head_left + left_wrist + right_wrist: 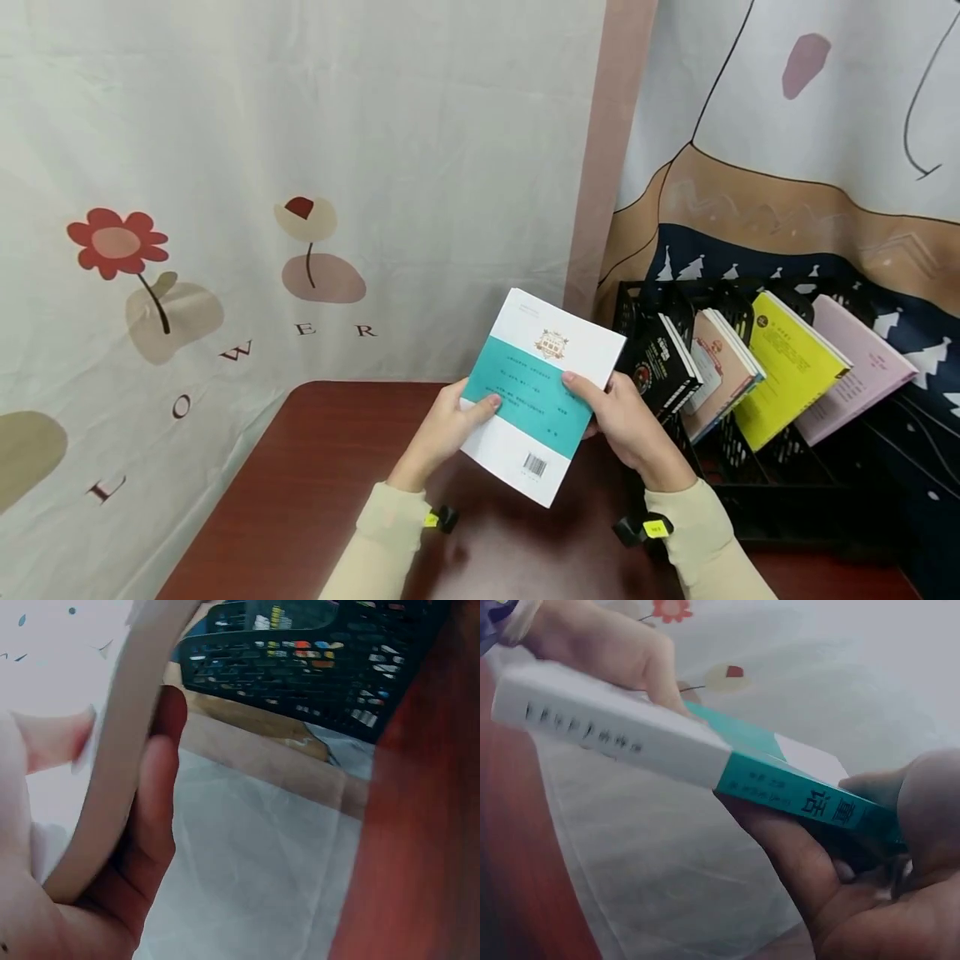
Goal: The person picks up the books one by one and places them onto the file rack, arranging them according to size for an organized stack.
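A white paperback book point(517, 450) with a teal band and a barcode is held tilted above the table, its back cover facing up. My left hand point(450, 425) grips its left edge, thumb on the cover and fingers underneath. On the opposite edge my right hand point(630, 421) pinches it the same way, the thumb lying on the teal band. In the right wrist view the spine of the book point(667, 754) shows, white and teal with dark printed characters. The left wrist view shows the page edges of the book point(120, 742) between thumb and fingers.
At the right stands a black slotted rack point(780, 492) holding a black book point(660, 367), a pinkish-beige book point(716, 362), a yellow book point(795, 367) and a pink book point(858, 367). A printed curtain point(450, 167) hangs behind the dark red table point(322, 483).
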The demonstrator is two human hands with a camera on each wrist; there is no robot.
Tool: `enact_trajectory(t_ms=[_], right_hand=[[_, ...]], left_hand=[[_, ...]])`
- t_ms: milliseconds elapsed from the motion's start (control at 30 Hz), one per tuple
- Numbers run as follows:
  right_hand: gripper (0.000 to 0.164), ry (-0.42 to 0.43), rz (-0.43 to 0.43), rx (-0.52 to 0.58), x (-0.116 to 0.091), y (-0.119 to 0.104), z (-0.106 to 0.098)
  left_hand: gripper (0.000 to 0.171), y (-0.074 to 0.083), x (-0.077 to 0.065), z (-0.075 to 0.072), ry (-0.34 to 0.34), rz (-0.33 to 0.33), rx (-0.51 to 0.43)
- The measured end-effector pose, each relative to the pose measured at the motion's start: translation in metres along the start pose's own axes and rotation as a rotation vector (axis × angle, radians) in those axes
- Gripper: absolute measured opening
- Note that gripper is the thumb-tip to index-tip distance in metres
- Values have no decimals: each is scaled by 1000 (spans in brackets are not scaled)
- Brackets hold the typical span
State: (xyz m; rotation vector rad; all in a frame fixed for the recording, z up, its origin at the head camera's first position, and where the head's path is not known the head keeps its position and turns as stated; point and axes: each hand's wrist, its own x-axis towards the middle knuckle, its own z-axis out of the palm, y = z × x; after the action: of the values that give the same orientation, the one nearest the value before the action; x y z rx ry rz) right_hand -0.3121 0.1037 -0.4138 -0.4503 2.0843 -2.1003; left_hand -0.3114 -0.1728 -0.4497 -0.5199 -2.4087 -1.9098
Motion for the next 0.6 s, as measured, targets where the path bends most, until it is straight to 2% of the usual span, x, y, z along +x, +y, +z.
enact_trajectory(t_ms=[100, 233, 333, 467, 600], right_hand=[[50, 53, -28, -84, -10, -1, -2], [49, 118, -41, -156, -23, -5, -8], [47, 146, -80, -216, -38, -11, -21], [48, 160, -121, -324, -64, -24, -47], [54, 181, -65, -397, -88, -37, -75]], left_hand=[[39, -6, 0, 5, -12, -26, 43], [37, -17, 1, 11, 9, -33, 207], [36, -24, 3, 18, 23, -35, 306], [41, -29, 7, 37, -36, -44, 319], [41, -25, 11, 66, -107, -32, 242]])
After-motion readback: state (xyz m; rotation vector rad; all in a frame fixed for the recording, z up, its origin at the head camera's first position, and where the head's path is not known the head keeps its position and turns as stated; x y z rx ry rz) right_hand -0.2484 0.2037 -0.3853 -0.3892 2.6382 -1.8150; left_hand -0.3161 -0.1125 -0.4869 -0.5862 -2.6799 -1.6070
